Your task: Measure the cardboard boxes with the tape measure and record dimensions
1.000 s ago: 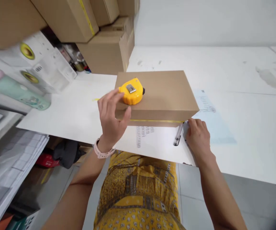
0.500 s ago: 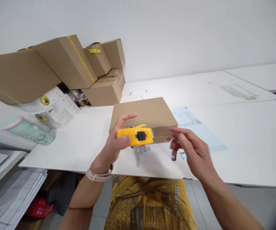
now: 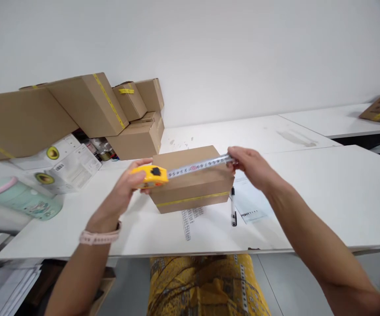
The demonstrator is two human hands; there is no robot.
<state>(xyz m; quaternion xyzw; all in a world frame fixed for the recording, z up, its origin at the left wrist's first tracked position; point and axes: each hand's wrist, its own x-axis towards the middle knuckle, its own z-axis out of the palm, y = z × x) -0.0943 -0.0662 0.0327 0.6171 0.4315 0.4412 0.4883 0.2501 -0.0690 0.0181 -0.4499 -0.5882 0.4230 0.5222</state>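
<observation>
My left hand (image 3: 131, 182) is closed around the yellow case of a tape measure (image 3: 150, 176), which has a black button on top. From the case a stretch of silver blade (image 3: 196, 167) runs out to the right. My right hand (image 3: 247, 164) pinches the blade's far end between thumb and fingers. Beneath the drawn blade lies a brown cardboard box (image 3: 190, 193) with yellow tape along its front side. Whether the blade touches the box top I cannot tell.
Cardboard boxes (image 3: 94, 105) are stacked at the left, above avocado-printed packaging (image 3: 67, 164) and a mint-green tumbler (image 3: 28, 199). Right of the near box lie a pen (image 3: 233, 208) and a bluish paper (image 3: 254, 206). A printed sheet (image 3: 187, 221) lies in front of it.
The blade has been drawn out of the case. My left hand has moved left with the case, and my right hand has gone up and taken hold of the blade's end.
</observation>
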